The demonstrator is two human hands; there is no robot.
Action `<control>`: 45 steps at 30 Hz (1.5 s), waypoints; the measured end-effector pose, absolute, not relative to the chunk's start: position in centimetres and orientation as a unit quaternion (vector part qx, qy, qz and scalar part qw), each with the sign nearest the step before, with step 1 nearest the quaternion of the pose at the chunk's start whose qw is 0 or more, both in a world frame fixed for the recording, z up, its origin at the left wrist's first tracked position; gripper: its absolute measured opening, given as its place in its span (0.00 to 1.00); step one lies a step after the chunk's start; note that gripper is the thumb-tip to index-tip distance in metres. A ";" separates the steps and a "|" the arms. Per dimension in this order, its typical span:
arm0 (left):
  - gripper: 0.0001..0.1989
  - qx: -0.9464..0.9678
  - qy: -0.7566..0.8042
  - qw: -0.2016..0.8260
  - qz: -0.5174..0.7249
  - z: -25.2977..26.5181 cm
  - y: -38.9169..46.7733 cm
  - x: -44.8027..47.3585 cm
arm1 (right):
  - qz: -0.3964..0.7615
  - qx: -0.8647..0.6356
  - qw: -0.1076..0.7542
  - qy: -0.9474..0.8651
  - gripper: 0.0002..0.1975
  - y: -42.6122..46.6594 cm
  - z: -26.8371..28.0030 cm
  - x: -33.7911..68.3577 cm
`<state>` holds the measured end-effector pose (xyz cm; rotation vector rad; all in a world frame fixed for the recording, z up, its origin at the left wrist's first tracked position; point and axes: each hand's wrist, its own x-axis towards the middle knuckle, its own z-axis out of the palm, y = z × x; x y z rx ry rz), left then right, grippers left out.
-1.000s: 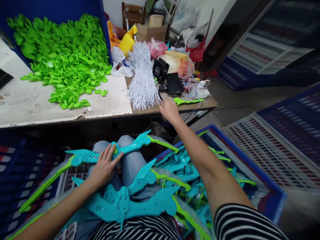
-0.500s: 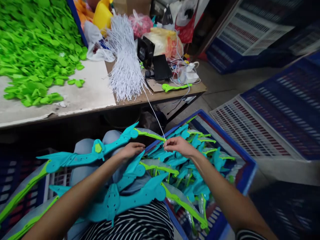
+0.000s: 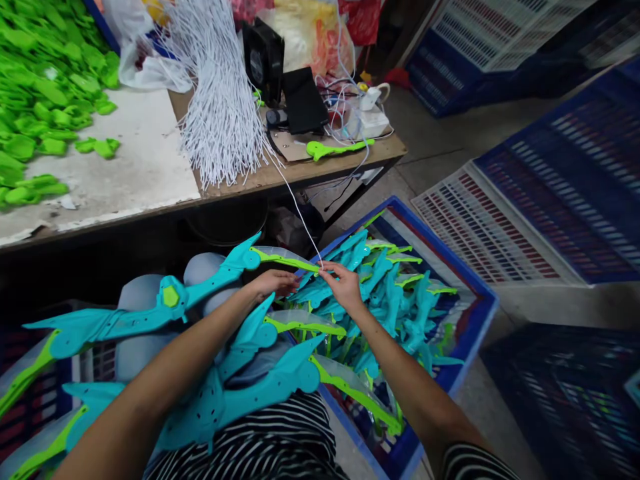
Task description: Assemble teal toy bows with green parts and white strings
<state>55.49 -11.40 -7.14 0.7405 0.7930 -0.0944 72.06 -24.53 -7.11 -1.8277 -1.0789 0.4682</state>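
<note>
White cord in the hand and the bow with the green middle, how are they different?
The cord is plain white; the bow is turquoise and green. The cord is thin, while the bow is chunky and spiky. The cord slants down from the table; the bow stretches across the knees. Both run toward the right hand.

One table (image 3: 383, 150) here, and on it, one fan (image 3: 264, 61), one flat black box (image 3: 304, 100), one loose green arm (image 3: 340, 149), and one bundle of white strings (image 3: 220, 100), far too many to count! Just one string (image 3: 303, 219) runs off the table's near edge. And in front of the table: two hands, left (image 3: 274, 283) and right (image 3: 343, 283), three blue bows (image 3: 125, 320), and one crate (image 3: 487, 308) of bows, too tangled to number!
</note>
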 end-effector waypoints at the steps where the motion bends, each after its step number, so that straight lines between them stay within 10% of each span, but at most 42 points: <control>1: 0.08 0.351 0.375 0.857 -0.047 -7.4 -11.4 55.7 | 0.180 -0.744 0.458 -0.452 0.10 -24.5 -7.0 72.0; 29: 0.14 0.454 0.295 0.831 -0.128 -5.1 -10.0 54.0 | 0.140 -0.766 0.375 -0.503 0.14 -26.3 -6.0 70.3; 45: 0.10 0.280 0.493 0.586 0.579 8.6 -11.6 27.7 | 0.121 -0.782 0.271 -0.548 0.22 -20.9 -4.6 74.2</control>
